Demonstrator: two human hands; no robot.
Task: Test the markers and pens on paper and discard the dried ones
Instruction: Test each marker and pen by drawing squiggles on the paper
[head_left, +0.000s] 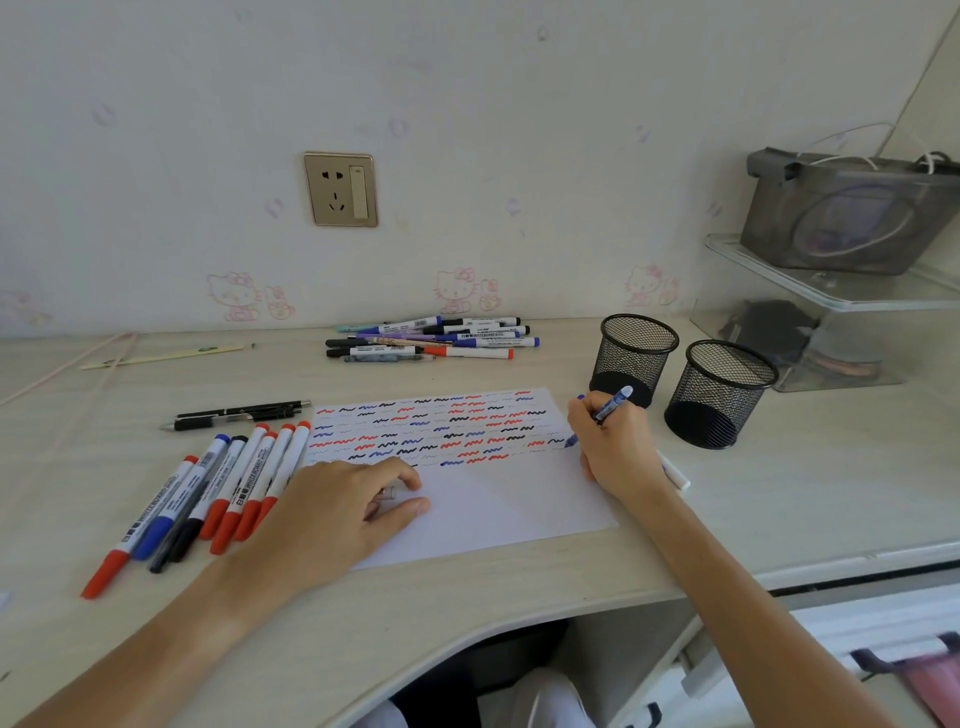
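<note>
A white sheet of paper (498, 499) lies on the desk, its upper half covered in red, blue and black squiggles. My right hand (615, 447) grips a blue marker (613, 402), tip down at the sheet's right edge. A white marker end (675, 475) sticks out beneath that hand. My left hand (343, 512) rests on the sheet's left part, with a small cap-like piece (388, 492) under its fingers. A row of several whiteboard markers (208, 493) lies left of the sheet, and a pile of pens and markers (431, 338) sits by the wall.
Two empty black mesh pen cups (636, 358) (719, 395) stand right of the paper. Two black pens (234, 413) lie above the marker row. Clear storage boxes (831, 312) with a grey basket on top fill the back right corner. The desk edge curves in front.
</note>
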